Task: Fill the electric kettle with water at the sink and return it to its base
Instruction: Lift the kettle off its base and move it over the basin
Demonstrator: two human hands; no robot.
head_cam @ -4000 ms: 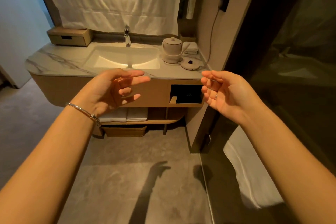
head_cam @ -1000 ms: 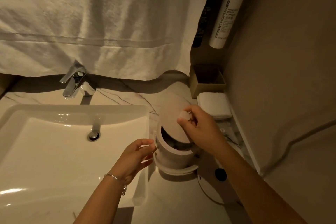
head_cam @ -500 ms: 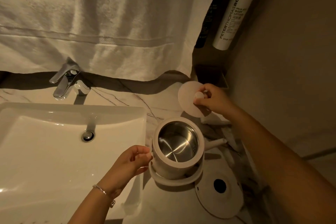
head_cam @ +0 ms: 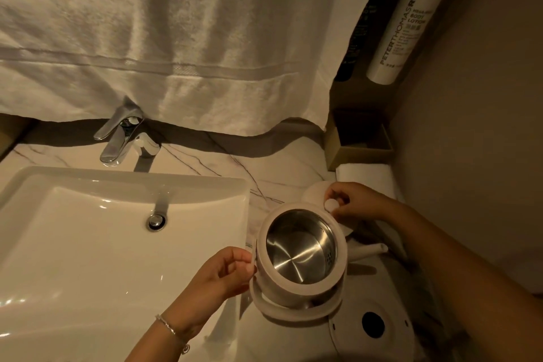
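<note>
The left hand (head_cam: 217, 282) has its grip clenched on the left side of the open electric kettle (head_cam: 299, 250), thumb and fingers curled round what looks like its handle. The right hand (head_cam: 360, 201) pinches the small knob of the lid (head_cam: 313, 191), holding it just behind the kettle's rim. The kettle, steel inside showing, is over the marble desk (head_cam: 205, 159), between the sink (head_cam: 88, 244) and its round base (head_cam: 393, 341)

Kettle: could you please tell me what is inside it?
The kettle shows bare steel floor and wall, small holes toward the spout, no visible water. Its rim hides the near inner wall.
</note>
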